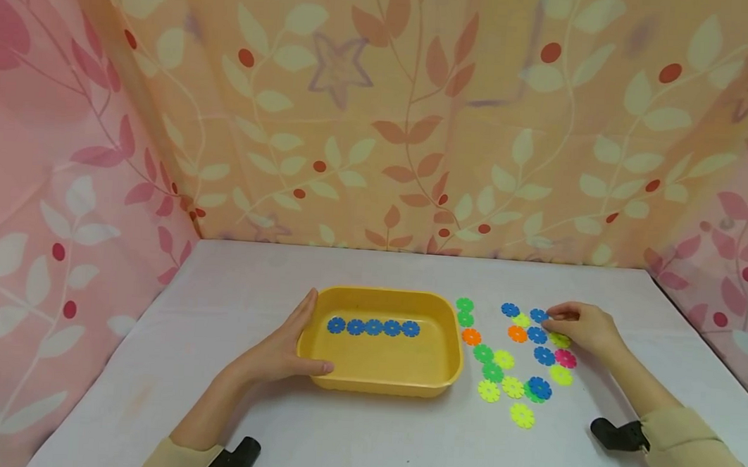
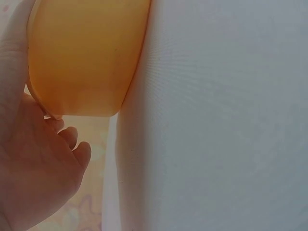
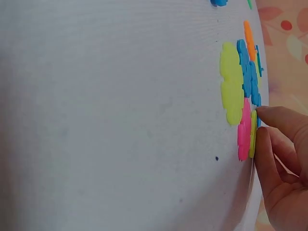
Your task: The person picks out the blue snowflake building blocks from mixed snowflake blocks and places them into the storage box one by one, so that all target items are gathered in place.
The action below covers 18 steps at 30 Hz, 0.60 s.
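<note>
Left hand (image 1: 282, 345) is gripping the left end of the yellow tray (image 1: 385, 388), thumb over the near left corner, fingers reaching toward the far left corner. Right hand (image 1: 581, 329) is curling in, thumb and index fingertip pinching the right edge of a blue disc (image 1: 537, 315); can't tell if it's lifting off the tabletop (image 1: 150, 391).

Tray is sitting mid-tabletop, holding one blue row (image 1: 374, 327): five discs lying side by side across its far half, running parallel to the far wall.

Pinched disc is lying right of the tray, in the cluster's far right part, toward the tabletop's far right corner. It's showing a flat, round shape with a notched rim.

Other loose discs are lying between tray and tabletop's right edge: green (image 1: 465, 304), yellow (image 1: 522, 415), two orange (image 1: 471, 337), one pink (image 1: 565, 358), more blue. Near the cluster's near end, one blue (image 1: 539, 387) is overlapping a green.
</note>
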Each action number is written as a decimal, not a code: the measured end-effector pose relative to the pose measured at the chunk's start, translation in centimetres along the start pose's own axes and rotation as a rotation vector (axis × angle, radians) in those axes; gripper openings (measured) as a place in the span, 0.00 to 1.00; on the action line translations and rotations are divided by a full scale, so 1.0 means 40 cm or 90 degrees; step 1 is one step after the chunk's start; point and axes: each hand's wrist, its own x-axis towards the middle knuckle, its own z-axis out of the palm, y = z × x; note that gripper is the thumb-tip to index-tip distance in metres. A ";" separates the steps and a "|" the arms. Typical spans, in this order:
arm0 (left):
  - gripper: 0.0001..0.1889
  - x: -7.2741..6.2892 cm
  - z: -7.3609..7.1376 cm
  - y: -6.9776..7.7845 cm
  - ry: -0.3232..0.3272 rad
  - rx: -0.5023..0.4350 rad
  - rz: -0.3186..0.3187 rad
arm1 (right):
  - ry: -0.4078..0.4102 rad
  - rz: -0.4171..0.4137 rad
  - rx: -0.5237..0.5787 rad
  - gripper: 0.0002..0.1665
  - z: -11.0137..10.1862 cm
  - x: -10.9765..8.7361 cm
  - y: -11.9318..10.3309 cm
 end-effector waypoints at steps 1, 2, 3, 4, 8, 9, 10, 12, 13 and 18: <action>0.67 0.000 0.000 0.000 0.000 -0.001 -0.001 | 0.002 0.001 0.001 0.33 0.001 -0.001 0.000; 0.67 -0.001 0.001 -0.001 0.000 -0.003 -0.002 | 0.004 0.000 0.000 0.33 0.001 -0.002 0.000; 0.67 -0.001 0.001 0.000 0.000 -0.004 -0.003 | 0.006 -0.001 -0.001 0.33 0.002 -0.003 0.001; 0.67 -0.001 0.001 0.000 0.000 -0.005 -0.002 | 0.009 -0.003 -0.003 0.32 0.002 -0.003 0.001; 0.67 -0.002 0.000 0.001 0.000 -0.006 0.002 | 0.024 -0.012 -0.013 0.31 0.005 -0.004 0.005; 0.66 -0.002 -0.001 0.002 0.000 -0.006 0.002 | 0.028 -0.014 -0.016 0.31 0.006 -0.004 0.005; 0.66 -0.002 -0.001 0.002 0.000 -0.006 0.004 | 0.032 -0.015 -0.018 0.31 0.007 -0.003 0.006; 0.66 -0.002 -0.001 0.003 -0.001 -0.007 0.004 | 0.040 -0.018 -0.023 0.31 0.010 -0.002 0.007; 0.66 -0.002 -0.001 0.003 -0.002 -0.007 0.003 | 0.044 -0.020 -0.025 0.31 0.011 -0.002 0.008; 0.67 -0.004 -0.003 0.007 -0.002 -0.005 0.004 | 0.059 -0.036 -0.035 0.30 0.015 -0.002 0.009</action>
